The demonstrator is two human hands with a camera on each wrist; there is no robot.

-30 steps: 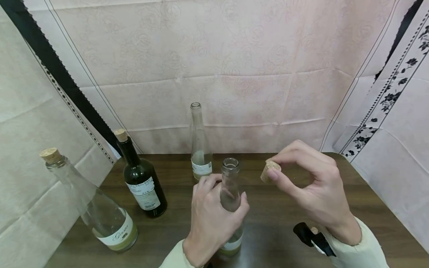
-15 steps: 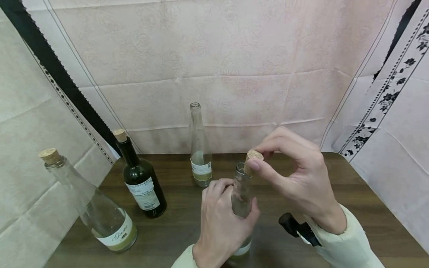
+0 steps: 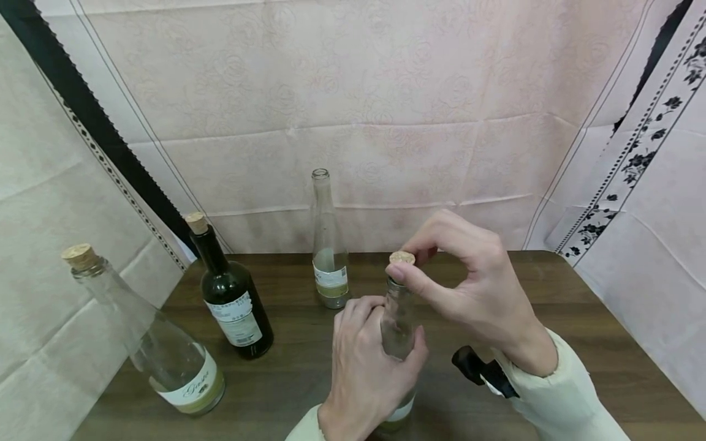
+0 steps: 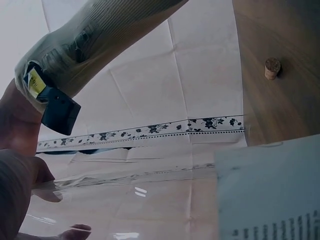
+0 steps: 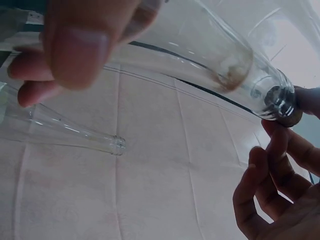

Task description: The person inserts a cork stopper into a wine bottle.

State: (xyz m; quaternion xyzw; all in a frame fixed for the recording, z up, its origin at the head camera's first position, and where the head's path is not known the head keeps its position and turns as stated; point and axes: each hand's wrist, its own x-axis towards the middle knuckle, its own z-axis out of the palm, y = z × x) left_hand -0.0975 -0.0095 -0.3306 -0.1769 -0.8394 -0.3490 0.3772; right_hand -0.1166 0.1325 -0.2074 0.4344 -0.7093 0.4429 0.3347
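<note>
The left hand [image 3: 372,364] is wrapping its fingers round the held bottle [image 3: 398,324], steadying it below the mouth, and the right hand [image 3: 480,285] is pinching a cork [image 3: 402,258] between thumb and fingers, right at the top of that bottle! The cork is sitting at the mouth, its upper end showing above the rim. The hands are keeping apart, one above the other along the glass. Behind the held bottle, an uncorked clear bottle [image 3: 331,275] is standing on the table [image 3: 292,343]. Left of the held bottle, a corked dark bottle [image 3: 237,312] is standing, and farther left a corked large bottle [image 3: 190,383] is showing its pale label. A spare cork [image 4: 272,68] is standing apart from the held bottle.
</note>
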